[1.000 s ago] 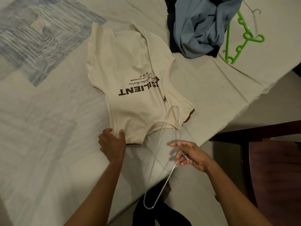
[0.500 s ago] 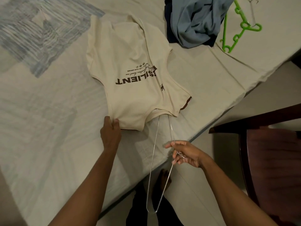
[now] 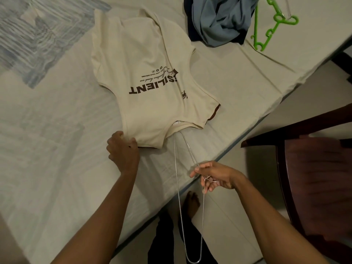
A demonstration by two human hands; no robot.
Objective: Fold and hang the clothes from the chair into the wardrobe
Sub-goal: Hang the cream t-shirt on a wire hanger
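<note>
Head view, lower middle: left hand (image 3: 122, 149) pinches the cream tee (image 3: 150, 77) shoulder, right hand (image 3: 215, 176) grips the wire hanger (image 3: 177, 168); I'd feed that tip through the neck slowly.

Bare sheet lies open on the bed (image 3: 57, 149) left of the cream T-shirt (image 3: 144, 73); to its right, a clear strip runs to the bed's edge. Further back, piled blue clothes (image 3: 219, 21) and a green hanger (image 3: 270, 25) crowd the corner, and the chair (image 3: 304, 149) narrows the floor gap
</note>
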